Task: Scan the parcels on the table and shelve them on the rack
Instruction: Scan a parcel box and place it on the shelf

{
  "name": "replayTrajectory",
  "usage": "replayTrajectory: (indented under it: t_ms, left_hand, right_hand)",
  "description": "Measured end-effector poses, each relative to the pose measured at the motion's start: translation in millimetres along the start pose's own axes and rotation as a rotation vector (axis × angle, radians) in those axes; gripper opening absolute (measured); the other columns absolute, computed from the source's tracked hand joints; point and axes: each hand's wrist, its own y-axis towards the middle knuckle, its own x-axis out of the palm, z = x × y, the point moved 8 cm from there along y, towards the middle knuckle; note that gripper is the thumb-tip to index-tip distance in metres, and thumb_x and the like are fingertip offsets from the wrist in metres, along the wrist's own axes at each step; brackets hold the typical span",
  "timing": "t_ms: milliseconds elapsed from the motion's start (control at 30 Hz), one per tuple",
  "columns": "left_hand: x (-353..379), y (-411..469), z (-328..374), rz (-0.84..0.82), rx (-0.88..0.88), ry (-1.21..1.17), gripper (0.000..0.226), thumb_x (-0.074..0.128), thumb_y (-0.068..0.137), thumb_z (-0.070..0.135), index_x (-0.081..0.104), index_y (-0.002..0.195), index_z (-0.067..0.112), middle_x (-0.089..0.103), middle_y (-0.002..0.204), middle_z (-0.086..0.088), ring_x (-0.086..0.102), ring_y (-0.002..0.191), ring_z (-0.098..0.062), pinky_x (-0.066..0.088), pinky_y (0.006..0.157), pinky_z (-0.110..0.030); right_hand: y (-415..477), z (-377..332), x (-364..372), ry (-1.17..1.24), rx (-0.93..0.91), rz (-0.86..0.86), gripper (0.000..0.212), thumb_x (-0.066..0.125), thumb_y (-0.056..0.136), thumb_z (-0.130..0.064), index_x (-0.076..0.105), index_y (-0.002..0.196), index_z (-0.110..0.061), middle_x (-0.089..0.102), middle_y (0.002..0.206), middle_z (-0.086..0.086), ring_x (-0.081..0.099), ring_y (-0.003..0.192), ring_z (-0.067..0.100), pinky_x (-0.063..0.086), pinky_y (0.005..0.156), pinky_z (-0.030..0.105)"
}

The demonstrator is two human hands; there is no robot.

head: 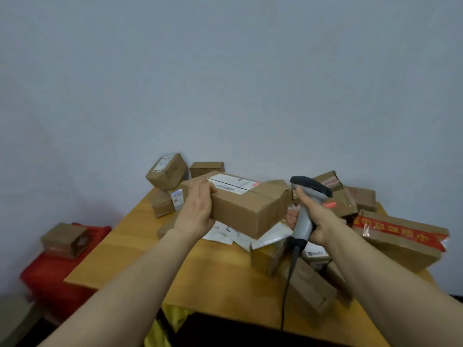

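Note:
My left hand (198, 206) grips the left end of a long brown cardboard parcel (248, 211), held above the wooden table (140, 236) with its white shipping label facing up. To the parcel's right, my right hand (318, 219) holds a grey barcode scanner (304, 209) by its handle, the dark head level with the parcel's right end. The scanner's black cable hangs down over the table's front edge. Several more cardboard parcels (166, 171) lie piled at the back and right of the table.
A large box with red printed tape (398, 241) sits at the table's right edge. White mailers (220, 232) lie under the held parcel. Left of the table, a small box (64, 239) rests on a red bag (50, 279). A pale wall rises behind.

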Motion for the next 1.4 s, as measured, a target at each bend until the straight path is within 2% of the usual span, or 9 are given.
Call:
replayTrajectory:
  t_ms: [200, 500, 600, 700, 833, 1000, 1200, 1300, 1400]
  left_hand:
    - [-61.1, -55.5, -6.0, 0.028, -0.026, 0.086, 0.058, 0.077, 0.057, -0.009, 0.05, 0.109, -0.009, 0.046, 0.121, -0.027, 0.049, 0.112, -0.042, 0.044, 0.093, -0.039]
    - [-138.1, -93.1, -51.7, 0.145, -0.292, 0.183, 0.071, 0.067, 0.071, -0.006, 0.036, 0.134, 0.006, 0.023, 0.144, -0.015, 0.051, 0.108, -0.034, 0.044, 0.071, -0.032]
    - [-140.7, -118.3, -90.3, 0.201, -0.839, -0.299, 0.055, 0.053, 0.089, 0.002, 0.034, 0.14, 0.011, 0.039, 0.138, -0.017, 0.059, 0.1, -0.034, 0.049, 0.077, -0.034]
    - [-121.5, -141.7, -95.0, 0.306, -1.211, -1.224, 0.024, 0.038, 0.097, 0.023, 0.055, 0.091, 0.007, 0.066, 0.083, -0.015, 0.064, 0.073, -0.027, 0.056, 0.064, -0.037]
    - [-123.5, -146.5, -97.9, 0.146, -1.16, -1.296, 0.051, 0.064, 0.083, 0.053, 0.058, 0.109, 0.009, 0.071, 0.096, -0.011, 0.071, 0.083, -0.024, 0.058, 0.066, -0.038]
    - [-109.7, -152.3, -79.7, -0.274, -1.031, -1.318, 0.072, 0.088, 0.057, 0.026, 0.056, 0.121, 0.017, 0.074, 0.102, -0.011, 0.072, 0.091, -0.028, 0.058, 0.073, -0.05]
    - [-114.3, -140.1, -93.9, -0.178, -0.953, -1.265, 0.066, 0.087, 0.061, 0.021, 0.058, 0.12, 0.023, 0.07, 0.109, -0.01, 0.067, 0.1, -0.026, 0.058, 0.071, -0.039]
    - [-122.6, -133.7, -98.9, -0.254, -0.89, -1.188, 0.064, 0.085, 0.064, 0.021, 0.058, 0.122, 0.022, 0.07, 0.113, -0.01, 0.066, 0.104, -0.028, 0.056, 0.085, -0.04]
    - [-127.2, -131.3, -96.5, -0.331, -0.856, -1.157, 0.067, 0.083, 0.058, 0.022, 0.06, 0.121, 0.019, 0.072, 0.11, -0.009, 0.068, 0.093, -0.024, 0.056, 0.077, -0.036]
  right_hand:
    - [-48.4, 30.2, 47.5, -0.119, 0.118, -0.155, 0.059, 0.079, 0.052, -0.052, 0.061, 0.089, -0.009, 0.065, 0.058, 0.008, 0.059, 0.051, 0.018, 0.052, 0.047, 0.025]
    - [-92.2, 48.5, 116.9, -0.163, -0.021, -0.308, 0.06, 0.084, 0.047, -0.035, 0.063, 0.096, -0.008, 0.065, 0.065, 0.01, 0.059, 0.054, 0.02, 0.05, 0.045, 0.026]
    - [-100.6, 54.0, 135.5, -0.168, -0.088, -0.337, 0.055, 0.082, 0.051, -0.028, 0.062, 0.097, -0.007, 0.063, 0.067, 0.01, 0.057, 0.056, 0.02, 0.049, 0.043, 0.025]
    - [-105.3, 64.6, 145.3, -0.197, -0.106, -0.344, 0.051, 0.081, 0.058, -0.027, 0.061, 0.099, -0.006, 0.062, 0.073, 0.012, 0.056, 0.061, 0.022, 0.05, 0.043, 0.026]
    - [-107.5, 71.7, 155.3, -0.224, -0.124, -0.382, 0.05, 0.081, 0.052, -0.026, 0.062, 0.094, -0.006, 0.063, 0.063, 0.009, 0.056, 0.053, 0.019, 0.05, 0.044, 0.025]
    - [-104.6, 74.5, 163.0, -0.229, -0.175, -0.386, 0.053, 0.083, 0.048, -0.026, 0.063, 0.095, -0.009, 0.066, 0.062, 0.006, 0.058, 0.055, 0.019, 0.051, 0.046, 0.027]
    - [-100.7, 74.8, 163.3, -0.242, -0.184, -0.394, 0.054, 0.085, 0.054, -0.029, 0.066, 0.1, -0.01, 0.075, 0.087, 0.013, 0.07, 0.074, 0.023, 0.055, 0.05, 0.029]
    - [-95.4, 65.7, 157.4, -0.19, -0.207, -0.341, 0.056, 0.084, 0.057, -0.028, 0.066, 0.106, -0.008, 0.074, 0.097, 0.016, 0.071, 0.083, 0.024, 0.055, 0.056, 0.029]
    - [-91.0, 55.8, 151.4, -0.087, -0.186, -0.276, 0.053, 0.084, 0.065, -0.023, 0.063, 0.112, -0.006, 0.073, 0.098, 0.018, 0.07, 0.085, 0.027, 0.057, 0.059, 0.031]
